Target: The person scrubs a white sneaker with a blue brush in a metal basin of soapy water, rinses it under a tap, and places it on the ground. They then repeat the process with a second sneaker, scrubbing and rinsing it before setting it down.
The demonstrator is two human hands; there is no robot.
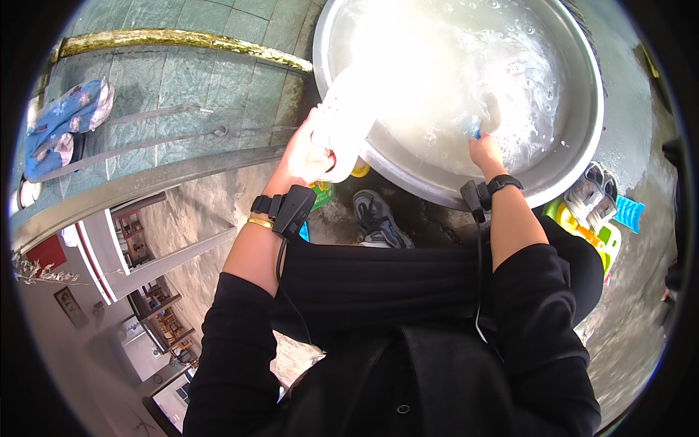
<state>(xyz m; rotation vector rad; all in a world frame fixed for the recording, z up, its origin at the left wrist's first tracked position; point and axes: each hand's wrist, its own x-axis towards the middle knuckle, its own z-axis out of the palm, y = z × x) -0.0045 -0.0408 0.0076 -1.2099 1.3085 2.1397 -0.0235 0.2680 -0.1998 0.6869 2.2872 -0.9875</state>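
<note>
A large round metal basin (587, 109) of cloudy, bubbly water stands before me, its upper left washed out by glare. At the basin's near left rim, my left hand (308, 150) is closed around a white shoe (347, 123), much of which is lost in the bright light. My right hand (486, 148) reaches over the near side of the basin and grips a blue object (474, 129), possibly a brush handle, whose far part is hidden by the water and glare. The water around it is stirred and splashing.
Gray sandals (592, 196) rest on a green and yellow plastic item (606, 240) at the basin's right. A worn gray sneaker (379, 218) is on the wet floor below the basin. Blue floral cloth items (65, 128) lie at the far left, near a mossy yellow pole (180, 38).
</note>
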